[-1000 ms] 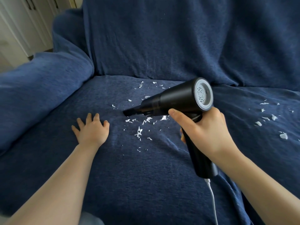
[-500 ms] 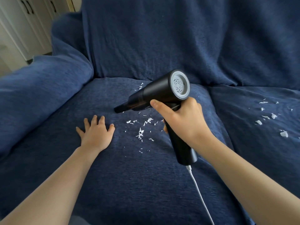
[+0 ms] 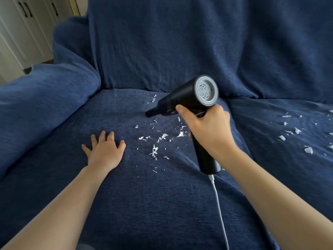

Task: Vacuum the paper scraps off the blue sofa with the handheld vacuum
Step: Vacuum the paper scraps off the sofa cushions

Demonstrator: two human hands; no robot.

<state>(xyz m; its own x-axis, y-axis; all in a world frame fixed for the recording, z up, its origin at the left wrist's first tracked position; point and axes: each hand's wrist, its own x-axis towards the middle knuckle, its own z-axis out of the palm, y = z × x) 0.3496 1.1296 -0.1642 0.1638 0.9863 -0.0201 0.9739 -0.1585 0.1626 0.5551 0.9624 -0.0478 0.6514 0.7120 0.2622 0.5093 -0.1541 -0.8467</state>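
Observation:
My right hand (image 3: 210, 127) grips the handle of the black handheld vacuum (image 3: 182, 98), whose grey rear vent faces me. Its narrow nozzle (image 3: 150, 112) points left and down, just above the blue sofa seat (image 3: 144, 195). Small white paper scraps (image 3: 158, 139) lie scattered on the left seat cushion below and in front of the nozzle. More, larger paper scraps (image 3: 295, 132) sit on the right cushion. My left hand (image 3: 104, 147) rests flat on the seat with fingers spread, left of the scraps, holding nothing.
A white power cord (image 3: 219, 204) trails from the handle's base down toward me across the seat. The padded armrest (image 3: 45, 98) rises on the left and the backrest (image 3: 180, 42) behind. White cabinet doors (image 3: 23, 29) stand beyond the sofa at the upper left.
The vacuum and my right hand have shifted right and slightly back compared with half a second ago, uncovering scraps beneath the nozzle. My left hand stays flat on the seat.

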